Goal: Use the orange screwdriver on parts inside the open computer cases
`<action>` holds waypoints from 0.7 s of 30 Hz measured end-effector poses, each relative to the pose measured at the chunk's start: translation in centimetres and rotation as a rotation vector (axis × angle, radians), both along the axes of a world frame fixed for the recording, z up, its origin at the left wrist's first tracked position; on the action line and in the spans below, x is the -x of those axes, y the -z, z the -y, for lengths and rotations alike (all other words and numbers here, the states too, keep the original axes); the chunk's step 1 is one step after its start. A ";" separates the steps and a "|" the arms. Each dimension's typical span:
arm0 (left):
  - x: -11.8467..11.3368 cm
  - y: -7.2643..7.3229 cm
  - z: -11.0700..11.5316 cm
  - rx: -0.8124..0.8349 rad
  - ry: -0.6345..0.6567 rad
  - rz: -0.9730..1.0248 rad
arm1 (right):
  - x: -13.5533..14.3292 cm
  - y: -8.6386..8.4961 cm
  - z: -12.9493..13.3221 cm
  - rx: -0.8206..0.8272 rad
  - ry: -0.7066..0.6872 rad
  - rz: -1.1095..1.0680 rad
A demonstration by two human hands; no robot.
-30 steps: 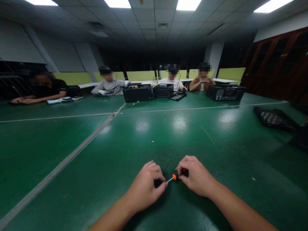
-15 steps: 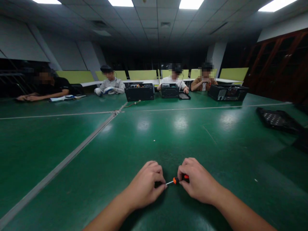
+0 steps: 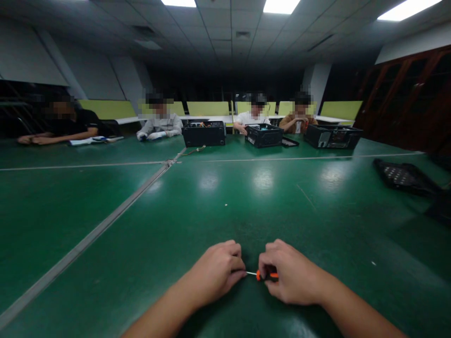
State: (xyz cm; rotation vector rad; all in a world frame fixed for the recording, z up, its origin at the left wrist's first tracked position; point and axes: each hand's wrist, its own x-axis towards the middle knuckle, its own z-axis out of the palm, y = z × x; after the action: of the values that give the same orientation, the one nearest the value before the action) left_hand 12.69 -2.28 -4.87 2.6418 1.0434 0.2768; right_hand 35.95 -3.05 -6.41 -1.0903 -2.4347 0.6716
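Observation:
A small screwdriver [image 3: 259, 275] with an orange and black handle lies crosswise between my hands, low over the green table [image 3: 225, 225]. My right hand [image 3: 287, 272] is closed round its handle, whose orange end shows below the fingers. The fingertips of my left hand [image 3: 225, 267] pinch the thin metal shaft. The tip of the shaft is hidden behind the left fingers.
Across the table sit several people beside black computer cases [image 3: 203, 134]. One person's hand [image 3: 241, 128] touches the middle case [image 3: 264, 136]. A black perforated panel [image 3: 403, 176] lies at the right. A grey strip [image 3: 116, 213] crosses the table at left.
My hands and the screwdriver have come slightly lower in view, and the shaft sits more level. Across the table, the middle computer case has been turned and shifted right.

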 end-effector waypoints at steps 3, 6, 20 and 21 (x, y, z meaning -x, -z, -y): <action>-1.0 0.3 0.7 0.244 -0.114 0.127 | 0.0 0.0 -0.8 -0.201 0.081 -0.011; -1.9 0.1 1.4 0.584 -0.275 0.299 | 0.2 0.5 -1.3 -0.214 0.021 -0.074; -0.5 1.4 0.2 0.125 -0.209 0.289 | 1.3 1.5 -0.5 0.025 0.162 -0.163; -0.6 1.7 0.2 0.096 -0.229 0.231 | 1.4 1.4 -0.4 0.022 0.193 -0.187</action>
State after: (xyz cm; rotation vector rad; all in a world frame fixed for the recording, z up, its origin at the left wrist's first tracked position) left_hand 13.32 -2.53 -6.59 2.3394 1.2452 0.5516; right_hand 34.53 -2.67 -7.86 -1.1958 -2.1379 0.7050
